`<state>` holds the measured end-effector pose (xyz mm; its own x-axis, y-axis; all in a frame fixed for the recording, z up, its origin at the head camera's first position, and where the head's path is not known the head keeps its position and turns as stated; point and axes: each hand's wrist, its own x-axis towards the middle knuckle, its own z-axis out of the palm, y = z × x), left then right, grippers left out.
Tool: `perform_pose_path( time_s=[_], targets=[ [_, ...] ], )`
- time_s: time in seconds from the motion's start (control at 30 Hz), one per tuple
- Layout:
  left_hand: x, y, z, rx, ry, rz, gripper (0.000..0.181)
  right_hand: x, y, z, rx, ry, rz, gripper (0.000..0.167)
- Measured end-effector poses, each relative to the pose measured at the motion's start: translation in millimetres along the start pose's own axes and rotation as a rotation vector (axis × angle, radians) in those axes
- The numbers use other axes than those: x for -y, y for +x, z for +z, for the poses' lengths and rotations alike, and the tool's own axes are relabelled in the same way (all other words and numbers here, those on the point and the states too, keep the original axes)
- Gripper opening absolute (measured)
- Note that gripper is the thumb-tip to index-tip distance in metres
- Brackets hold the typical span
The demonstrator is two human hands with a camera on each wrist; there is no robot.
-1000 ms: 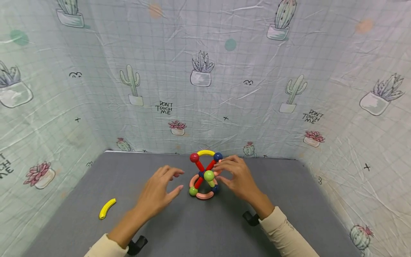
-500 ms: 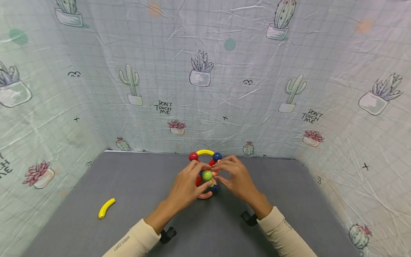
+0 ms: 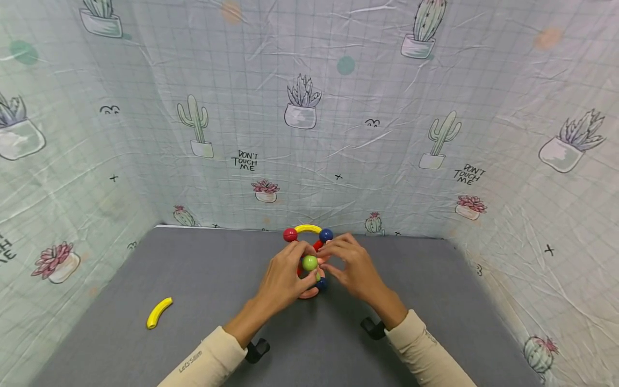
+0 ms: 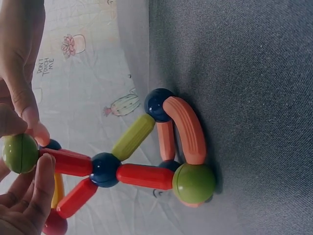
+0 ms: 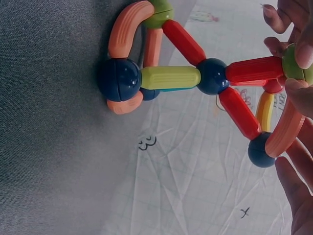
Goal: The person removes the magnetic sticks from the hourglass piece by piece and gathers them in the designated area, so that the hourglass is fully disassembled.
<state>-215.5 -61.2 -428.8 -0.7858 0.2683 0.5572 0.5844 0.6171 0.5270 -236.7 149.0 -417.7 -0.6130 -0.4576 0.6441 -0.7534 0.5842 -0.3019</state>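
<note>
A magnetic ball-and-stick model stands on the grey table, with red and yellow-green sticks meeting at a central navy ball (image 5: 212, 76). My left hand (image 3: 282, 274) pinches the upper green ball (image 3: 310, 263), which sits at the end of a red stick (image 4: 71, 162). From the other side, my right hand (image 3: 357, 269) grips a peach curved stick (image 5: 286, 129). One end of that stick meets an upper navy ball (image 5: 261, 151); the other lies near the green ball, where fingers hide the contact. A yellow curved stick (image 3: 308, 229) spans the top back, between the red ball (image 3: 290, 235) and navy ball.
A loose yellow curved stick (image 3: 159, 313) lies on the grey table (image 3: 208, 349) to the left. Peach curved sticks (image 4: 188, 129) form the model's base. A cactus-print sheet (image 3: 309, 177) hangs behind and along both sides.
My left hand has moved right from beside the model and taken hold of the green ball. My right hand has stayed nearly in place with the peach stick.
</note>
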Motion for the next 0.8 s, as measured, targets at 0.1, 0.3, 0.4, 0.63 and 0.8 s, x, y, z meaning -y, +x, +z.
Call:
perform_pose_path(
  time_s=[0.1, 0.3, 0.4, 0.63, 0.8],
  targets=[
    [0.0, -0.3, 0.1, 0.001, -0.021, -0.005, 0.029, 0.3, 0.3, 0.6, 0.002, 0.004, -0.007, 0.027],
    [1.6, -0.5, -0.4, 0.001, -0.044, 0.009, 0.025, -0.2, 0.8, 1.7, 0.001, 0.008, -0.018, 0.025],
    [2.3, -0.1, -1.0, 0.007, -0.042, 0.014, 0.024, -0.2, 0.6, 2.0, 0.001, 0.011, -0.019, 0.025],
    [3.0, 0.3, -0.6, 0.006, -0.043, 0.016, 0.024, -0.6, 0.6, 2.0, -0.001, 0.019, -0.030, 0.024],
    [4.1, 0.4, -0.5, 0.011, -0.052, 0.018, 0.023, -0.4, 0.9, 1.5, -0.003, 0.018, -0.033, 0.024]
  ],
)
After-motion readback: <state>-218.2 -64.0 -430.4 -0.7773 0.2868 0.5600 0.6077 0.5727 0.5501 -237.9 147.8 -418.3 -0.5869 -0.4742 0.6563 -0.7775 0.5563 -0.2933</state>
